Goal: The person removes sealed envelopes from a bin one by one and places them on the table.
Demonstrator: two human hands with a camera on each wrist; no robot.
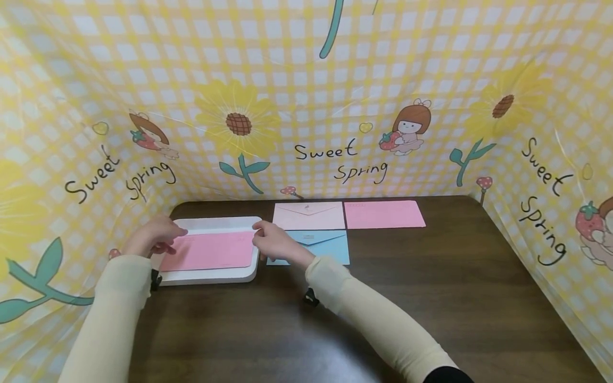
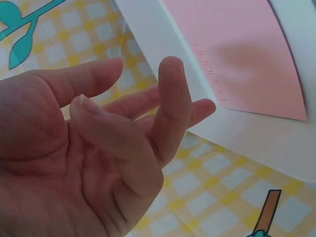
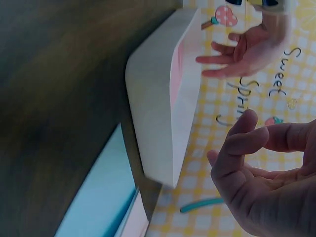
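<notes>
A bright pink envelope [image 1: 210, 251] lies flat inside a white tray [image 1: 210, 277] with rounded corners, at the left of the table. Over the tray's left side hovers my left hand [image 1: 155, 235], its fingers loosely bent and apart; the left wrist view shows nothing in them. At the tray's right rim is my right hand [image 1: 278, 242], fingers loosely curled. The right wrist view shows this right hand [image 3: 266, 173] holding nothing, apart from the tray wall [image 3: 150, 98]. Part of the blue envelope [image 1: 330, 252] is hidden under the right hand and forearm.
Along the table's back edge lie a pale pink envelope [image 1: 308, 221] and a bright pink envelope [image 1: 383, 214], side by side. The blue one lies in front of the pale one. Yellow checked cloth [image 1: 306, 96] walls the dark wooden table [image 1: 431, 287] at back and sides.
</notes>
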